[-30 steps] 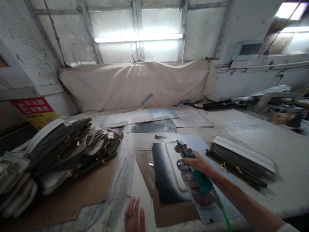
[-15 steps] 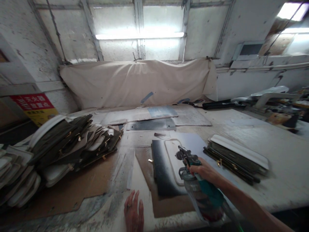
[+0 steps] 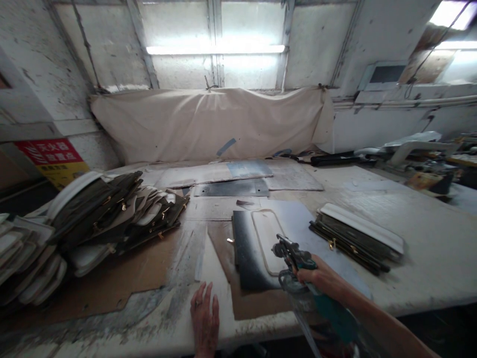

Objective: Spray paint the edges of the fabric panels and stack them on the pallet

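My right hand [image 3: 311,272] is wrapped round the handle of a spray gun [image 3: 292,251] with a clear cup hanging beneath it. The gun's nozzle points left, over a dark panel [image 3: 244,253] that has a pale, rounded rectangular piece [image 3: 267,238] showing within it. A small gold zipper pull [image 3: 230,240] sticks out at the panel's left edge. Brown board [image 3: 257,308] lies under the panel. My left hand [image 3: 204,311] rests on the table to the left of this board, fingers spread and holding nothing.
A heap of dark zippered pieces with white panels [image 3: 145,219] covers the table's left side on cardboard [image 3: 137,278]. A smaller stack [image 3: 357,236] lies to the right. Flat boards [image 3: 294,176] lie at the back, before a hanging beige cloth [image 3: 208,124].
The spray gun in my right hand has moved slightly down and toward me, uncovering more of the pale piece. My left hand stays on the table. The view has shifted slightly.
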